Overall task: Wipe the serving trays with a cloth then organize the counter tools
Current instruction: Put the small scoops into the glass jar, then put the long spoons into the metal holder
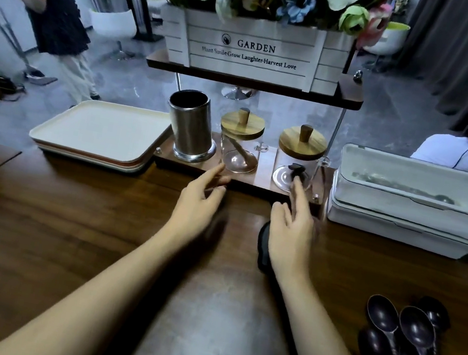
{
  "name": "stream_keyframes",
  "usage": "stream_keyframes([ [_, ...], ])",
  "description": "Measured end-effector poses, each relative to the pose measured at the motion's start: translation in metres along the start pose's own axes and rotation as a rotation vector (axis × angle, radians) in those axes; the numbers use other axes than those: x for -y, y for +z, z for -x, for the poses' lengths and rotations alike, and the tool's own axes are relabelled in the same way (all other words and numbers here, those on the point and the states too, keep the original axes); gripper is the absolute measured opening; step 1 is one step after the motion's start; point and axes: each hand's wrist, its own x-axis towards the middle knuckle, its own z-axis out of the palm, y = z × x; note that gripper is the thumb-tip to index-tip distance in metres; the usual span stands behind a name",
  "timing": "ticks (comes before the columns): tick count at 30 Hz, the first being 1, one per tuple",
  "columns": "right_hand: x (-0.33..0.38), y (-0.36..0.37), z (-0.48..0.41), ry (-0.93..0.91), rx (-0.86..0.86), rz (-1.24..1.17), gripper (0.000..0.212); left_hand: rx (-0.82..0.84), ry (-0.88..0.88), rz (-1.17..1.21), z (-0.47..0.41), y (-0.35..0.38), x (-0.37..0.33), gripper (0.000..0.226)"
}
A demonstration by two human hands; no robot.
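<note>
**Inspector:** State of the hands at the time of check?

**Operator:** My left hand [198, 202] hung open over the bench [61, 225], fingers loosely spread and holding nothing. Its tips were just short of the left jar [237, 149]. My right hand [292, 231] had its forefinger stretched toward the right jar [296, 163]. A dark lump [264, 245] sat under that palm. I could not tell whether it was gripped or merely covered, nor what it was.

**Inspector:** And the task items?

**Operator:** The trays [102, 135] were stacked at the left end of the bench, just beside the steel cup [189, 129]. The spoons [415, 331] lay loose in a heap at my near right, well apart from the cup.

**Inspector:** Recommended handling?

**Operator:** I judged the tidying stage was in hand. I advised taking each jar round its glass body, not by the lid knob, since the lids looked only set on. I also advised gathering the spoons by their handles before standing them in the cup.

**Inspector:** Anything unverified?

**Operator:** The spoon handles ran off the lower edge. Both hands were blurred. The white boxes [409, 205] showed something metallic through the lid, which I could not identify. Whether the trays were clean I could not judge.
</note>
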Motion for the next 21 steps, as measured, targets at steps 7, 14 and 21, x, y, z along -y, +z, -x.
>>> stream_keyframes([
  [7,-0.004,0.060,0.040,0.043,0.248,0.003,0.051,-0.173,-0.034,-0.008,0.003,-0.053,0.021,0.056],
  [14,0.019,0.128,0.018,0.014,0.309,0.097,0.052,-0.136,0.039,-0.013,-0.028,-0.089,0.032,0.069],
  [21,0.030,0.191,-0.044,0.012,0.277,0.162,0.062,-0.001,0.075,0.055,-0.083,-0.120,0.030,0.070],
])
